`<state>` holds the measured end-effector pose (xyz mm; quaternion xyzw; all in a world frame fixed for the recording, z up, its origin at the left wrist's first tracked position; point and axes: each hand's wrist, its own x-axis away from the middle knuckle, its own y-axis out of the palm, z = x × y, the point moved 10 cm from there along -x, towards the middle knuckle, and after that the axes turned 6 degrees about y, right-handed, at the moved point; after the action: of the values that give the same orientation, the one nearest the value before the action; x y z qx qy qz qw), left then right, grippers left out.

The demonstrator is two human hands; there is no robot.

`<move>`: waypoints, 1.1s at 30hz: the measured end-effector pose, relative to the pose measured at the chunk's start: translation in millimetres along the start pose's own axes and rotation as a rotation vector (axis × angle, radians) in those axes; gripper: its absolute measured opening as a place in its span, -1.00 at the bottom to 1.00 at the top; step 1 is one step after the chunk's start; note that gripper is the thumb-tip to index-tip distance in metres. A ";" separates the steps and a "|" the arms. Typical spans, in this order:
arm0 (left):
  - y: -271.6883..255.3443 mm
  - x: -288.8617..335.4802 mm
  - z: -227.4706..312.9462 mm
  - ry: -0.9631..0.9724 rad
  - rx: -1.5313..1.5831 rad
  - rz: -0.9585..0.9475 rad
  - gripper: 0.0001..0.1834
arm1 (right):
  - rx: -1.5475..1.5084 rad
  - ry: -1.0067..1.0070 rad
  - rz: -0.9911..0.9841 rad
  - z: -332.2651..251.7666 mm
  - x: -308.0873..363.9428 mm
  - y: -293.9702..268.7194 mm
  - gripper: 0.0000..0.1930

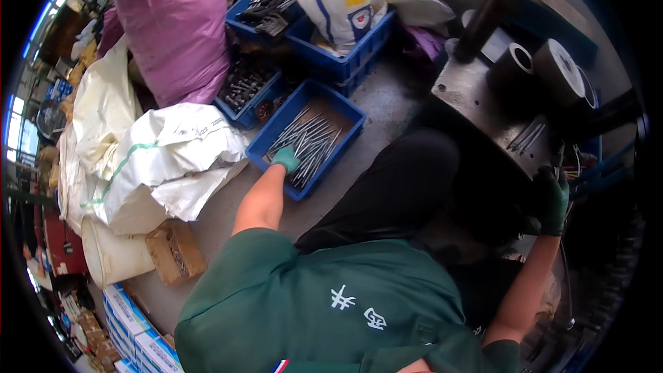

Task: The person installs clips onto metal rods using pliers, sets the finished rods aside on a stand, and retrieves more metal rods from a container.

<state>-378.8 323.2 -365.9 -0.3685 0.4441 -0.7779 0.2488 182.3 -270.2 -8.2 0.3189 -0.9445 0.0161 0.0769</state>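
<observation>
My left hand (pixel 285 159), in a green glove, reaches into a blue plastic bin (pixel 349 112) of long thin metal rods (pixel 314 141). It touches the rods at the bin's near left side; its fingertips are lost among them, so their grip does not show. At the right, beside the edge of a metal machine table (pixel 469 90), is my right hand (pixel 554 200) in a darker green glove. Its fingers are curled closed around something dark and too shaded to name. A few loose rods (pixel 528 137) lie on the table close to that hand.
Other blue bins (pixel 282 88) with dark metal parts stand behind. White sacks (pixel 173 159) and a tall purple sack (pixel 169 27) crowd the left. A small cardboard box (pixel 175 252) sits on the floor. A dark post (pixel 494 10) and cylinders (pixel 558 72) rise from the machine table.
</observation>
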 end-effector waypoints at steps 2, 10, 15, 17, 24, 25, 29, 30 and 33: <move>17.8 -8.3 34.8 -0.016 0.003 -0.072 -0.36 | 0.026 -0.013 0.069 -14.7 22.7 7.0 -0.72; -76.8 -60.4 166.3 0.304 0.323 0.327 -0.50 | 0.058 0.065 0.210 -18.1 20.4 19.8 -0.80; -194.9 -19.9 434.4 0.877 0.563 0.380 -0.64 | 0.251 -0.079 0.316 -16.2 17.5 -4.8 -0.64; -225.9 36.0 536.5 1.074 0.552 0.272 -0.65 | 0.351 -0.098 0.372 -15.6 13.6 -7.6 -0.62; -128.4 139.0 717.3 1.416 -0.336 0.084 -0.42 | 0.503 -0.268 0.424 -30.2 5.6 7.3 -0.55; -117.3 147.0 722.5 1.427 -0.395 0.143 -0.41 | 0.558 -0.240 0.427 -29.6 5.6 7.9 -0.53; -95.8 152.5 721.4 1.533 -0.331 0.374 -0.67 | 0.639 -0.263 0.427 -33.7 7.5 16.3 -0.52; -88.5 146.6 716.4 1.536 -0.334 0.367 -0.67 | 0.620 -0.239 0.422 -32.5 7.7 17.7 -0.52; -92.8 157.6 704.0 1.657 -0.318 0.403 -0.78 | 0.639 -0.238 0.460 -33.7 14.0 16.7 -0.54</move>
<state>79.5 -102.0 5.9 0.3722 0.6426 -0.6653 -0.0766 165.8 -262.6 27.6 0.1067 -0.9410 0.2884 -0.1413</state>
